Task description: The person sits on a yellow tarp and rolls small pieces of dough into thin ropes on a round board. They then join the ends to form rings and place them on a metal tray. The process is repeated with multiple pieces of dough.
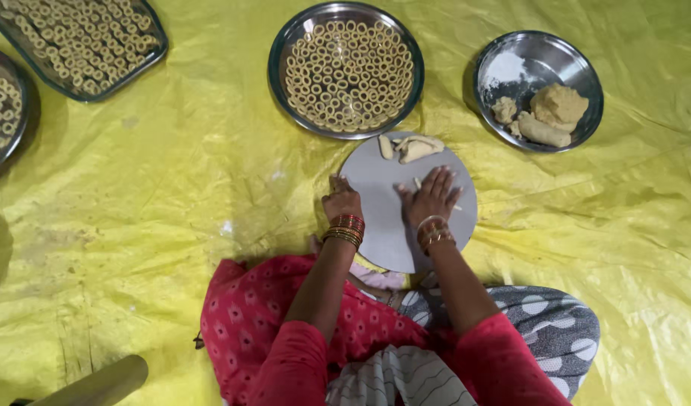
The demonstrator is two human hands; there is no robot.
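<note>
Trays of dough rings (82,41) sit far left on the yellow sheet (172,173). I see my left hand (341,201) curled at the round board's (383,225) left edge, gripping nothing I can make out. My right hand (431,197) lies flat, fingers spread, pressing a thin dough strip (417,183) on the board. Dough pieces (411,147) rest at its far edge; a bowl of dough lumps (552,113) stands right.

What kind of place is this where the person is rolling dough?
Probably a home floor set up for making snacks. A yellow plastic sheet covers the ground, a round board lies before the seated person, and steel plates hold dough rings and dough lumps.
</note>
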